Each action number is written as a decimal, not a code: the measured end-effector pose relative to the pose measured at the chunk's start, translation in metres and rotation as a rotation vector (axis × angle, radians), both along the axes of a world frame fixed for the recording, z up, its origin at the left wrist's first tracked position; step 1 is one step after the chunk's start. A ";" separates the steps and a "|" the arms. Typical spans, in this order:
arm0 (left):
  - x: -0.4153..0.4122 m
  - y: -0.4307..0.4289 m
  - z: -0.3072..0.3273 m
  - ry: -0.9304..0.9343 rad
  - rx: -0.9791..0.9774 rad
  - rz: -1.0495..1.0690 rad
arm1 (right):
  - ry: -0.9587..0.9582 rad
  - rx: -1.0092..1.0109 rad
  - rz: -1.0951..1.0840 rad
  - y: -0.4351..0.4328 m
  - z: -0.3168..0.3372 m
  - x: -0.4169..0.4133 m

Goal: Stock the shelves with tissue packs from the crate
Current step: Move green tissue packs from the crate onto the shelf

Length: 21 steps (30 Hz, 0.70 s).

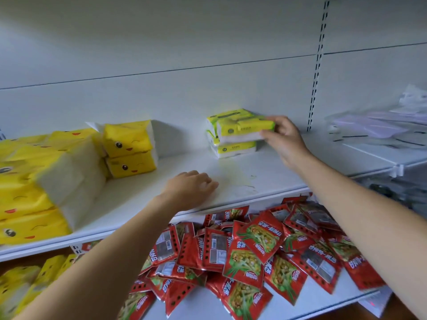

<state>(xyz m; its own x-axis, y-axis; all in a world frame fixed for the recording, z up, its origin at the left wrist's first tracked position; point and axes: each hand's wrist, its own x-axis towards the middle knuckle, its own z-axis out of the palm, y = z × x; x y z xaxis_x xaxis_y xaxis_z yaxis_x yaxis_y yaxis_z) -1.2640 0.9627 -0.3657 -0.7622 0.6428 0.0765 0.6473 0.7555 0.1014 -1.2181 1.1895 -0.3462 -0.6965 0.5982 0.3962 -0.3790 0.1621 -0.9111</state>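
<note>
The green tissue pack (245, 130) tops a small stack (235, 149) at the shelf's (231, 183) back edge, gripped by the right hand (285, 138). The left hand (191, 189) rests near the front edge, fingers relaxed and empty. Yellow packs (129, 146) crowd the left end, with red sachets (254, 250) heaped below.

At far left, yellow tissue packs (30, 181) smear into blur and run off the edge. The right hand (283, 138) covers the right end of the top green tissue pack (240, 130), whose label is too small to read. Pale wrapped goods (369, 127) at right are blurred beyond telling.
</note>
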 end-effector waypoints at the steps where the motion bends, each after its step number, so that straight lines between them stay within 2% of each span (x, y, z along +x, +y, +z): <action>1: -0.001 0.001 0.002 0.008 -0.013 -0.007 | 0.024 -0.014 0.013 0.001 0.011 -0.010; 7: -0.005 0.002 0.008 0.012 -0.042 -0.018 | 0.040 0.093 0.002 0.009 0.050 -0.065; 12: -0.002 -0.002 0.005 0.037 -0.041 -0.036 | -0.173 0.350 -0.168 0.021 0.038 -0.090; 15: -0.001 -0.001 0.004 0.052 -0.037 -0.043 | -0.216 0.495 -0.283 0.020 0.036 -0.087; 19: 0.002 -0.001 0.003 0.067 -0.034 -0.045 | -0.229 0.798 -0.255 0.012 0.036 -0.085; 21: 0.002 0.000 0.003 0.068 -0.036 -0.041 | -0.256 0.849 -0.247 0.007 0.035 -0.090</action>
<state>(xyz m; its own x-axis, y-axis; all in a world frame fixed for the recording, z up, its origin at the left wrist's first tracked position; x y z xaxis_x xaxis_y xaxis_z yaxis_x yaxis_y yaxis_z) -1.2619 0.9624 -0.3626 -0.7290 0.6766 0.1036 0.6822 0.7305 0.0295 -1.3078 1.1965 -0.3115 -0.7145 0.3201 0.6221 -0.0481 0.8646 -0.5001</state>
